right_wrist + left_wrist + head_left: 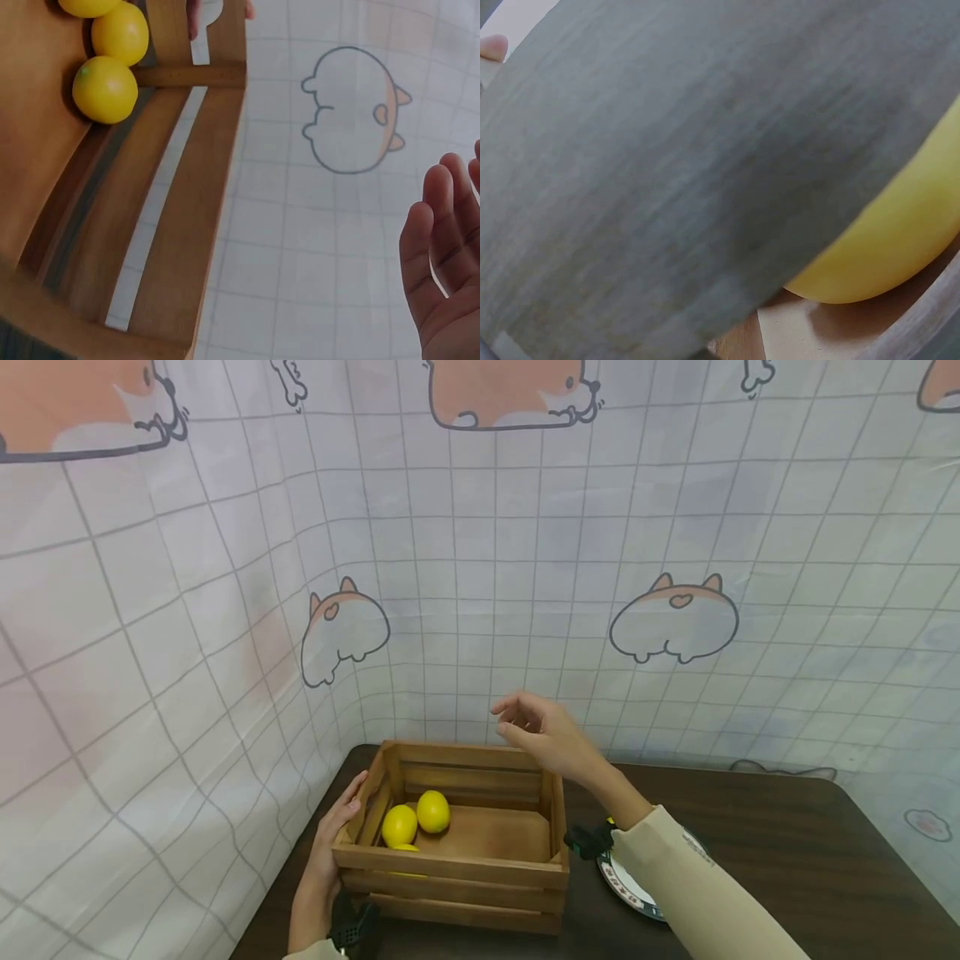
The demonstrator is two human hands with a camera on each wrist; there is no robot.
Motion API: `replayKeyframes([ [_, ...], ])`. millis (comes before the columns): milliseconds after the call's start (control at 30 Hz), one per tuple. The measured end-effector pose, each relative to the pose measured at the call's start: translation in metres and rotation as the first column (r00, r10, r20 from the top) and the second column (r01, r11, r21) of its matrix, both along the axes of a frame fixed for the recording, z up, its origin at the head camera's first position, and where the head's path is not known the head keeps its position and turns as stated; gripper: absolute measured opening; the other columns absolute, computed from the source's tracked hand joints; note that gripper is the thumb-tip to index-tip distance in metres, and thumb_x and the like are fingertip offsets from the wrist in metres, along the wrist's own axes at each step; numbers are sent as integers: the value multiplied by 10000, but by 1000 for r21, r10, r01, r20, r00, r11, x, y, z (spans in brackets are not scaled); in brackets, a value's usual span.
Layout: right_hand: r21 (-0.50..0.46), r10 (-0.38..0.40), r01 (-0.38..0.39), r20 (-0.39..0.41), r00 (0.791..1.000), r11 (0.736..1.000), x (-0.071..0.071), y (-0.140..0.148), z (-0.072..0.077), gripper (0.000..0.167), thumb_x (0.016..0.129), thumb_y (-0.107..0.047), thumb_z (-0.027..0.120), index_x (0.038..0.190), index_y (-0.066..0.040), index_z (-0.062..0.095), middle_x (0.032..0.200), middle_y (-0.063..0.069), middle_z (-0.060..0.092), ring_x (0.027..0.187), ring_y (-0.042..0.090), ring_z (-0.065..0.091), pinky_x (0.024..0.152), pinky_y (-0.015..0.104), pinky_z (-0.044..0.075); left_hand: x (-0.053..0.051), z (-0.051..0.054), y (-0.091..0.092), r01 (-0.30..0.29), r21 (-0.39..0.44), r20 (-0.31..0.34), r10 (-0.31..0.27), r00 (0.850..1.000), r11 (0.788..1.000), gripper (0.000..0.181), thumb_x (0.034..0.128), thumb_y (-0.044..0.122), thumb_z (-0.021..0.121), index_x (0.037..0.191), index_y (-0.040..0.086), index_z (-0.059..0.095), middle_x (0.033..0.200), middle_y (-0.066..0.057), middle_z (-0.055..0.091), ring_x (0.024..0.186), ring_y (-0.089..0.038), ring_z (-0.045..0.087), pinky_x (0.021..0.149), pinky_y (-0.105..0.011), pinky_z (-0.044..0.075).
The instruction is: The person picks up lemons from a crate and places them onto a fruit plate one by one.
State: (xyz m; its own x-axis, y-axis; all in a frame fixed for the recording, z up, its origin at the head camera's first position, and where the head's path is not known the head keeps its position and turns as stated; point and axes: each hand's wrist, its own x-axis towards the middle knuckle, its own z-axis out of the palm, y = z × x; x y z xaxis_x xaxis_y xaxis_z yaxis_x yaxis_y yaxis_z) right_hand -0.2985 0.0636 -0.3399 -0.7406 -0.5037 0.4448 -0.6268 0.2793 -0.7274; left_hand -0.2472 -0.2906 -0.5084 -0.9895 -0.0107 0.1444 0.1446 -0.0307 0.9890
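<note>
In the head view I see the brown wooden box with slatted walls, which stands on the left part of the dark table. Three smooth, yellow lemons lie close together at its left side, the nearest mostly hidden by the near wall. My left hand grips the left wall; my right hand, raised above the far right corner, holds nothing, its fingers loosely bent.

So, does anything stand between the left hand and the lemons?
Yes: the slatted left wall of the wooden crate stands between most of the left hand and the lemons; over the open top, nothing visible blocks them.
</note>
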Motion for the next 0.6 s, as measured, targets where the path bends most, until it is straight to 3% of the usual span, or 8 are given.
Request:
replayKeyframes([
  [267,5,81,-81,31,996,997,-16,-29,-6,216,1013,-187,615,1217,-138,669,1076,106,689,876,258,640,710,300,549,0,1,0,6,-4,-6,-6,1000,1000,560,1071,357,395,1618,259,325,1713,-58,201,1554,-349,175,1207,-729,106],
  [500,61,136,-140,65,989,988,-27,-54,-16,223,1007,-209,624,1220,-160,670,1051,63,682,838,236,626,717,292,528,1,5,0,-2,-10,10,2,1000,1000,543,1080,343,377,1617,281,325,1706,-45,238,1522,-307,269,1209,-574,234],
  [600,67,149,-154,76,986,986,-32,-60,-20,223,1007,-201,635,1221,-148,669,1053,51,672,843,198,619,736,286,536,0,5,1,7,-4,5,-7,1000,1000,553,1078,346,386,1621,266,318,1710,-56,221,1536,-329,230,1220,-650,184],
])
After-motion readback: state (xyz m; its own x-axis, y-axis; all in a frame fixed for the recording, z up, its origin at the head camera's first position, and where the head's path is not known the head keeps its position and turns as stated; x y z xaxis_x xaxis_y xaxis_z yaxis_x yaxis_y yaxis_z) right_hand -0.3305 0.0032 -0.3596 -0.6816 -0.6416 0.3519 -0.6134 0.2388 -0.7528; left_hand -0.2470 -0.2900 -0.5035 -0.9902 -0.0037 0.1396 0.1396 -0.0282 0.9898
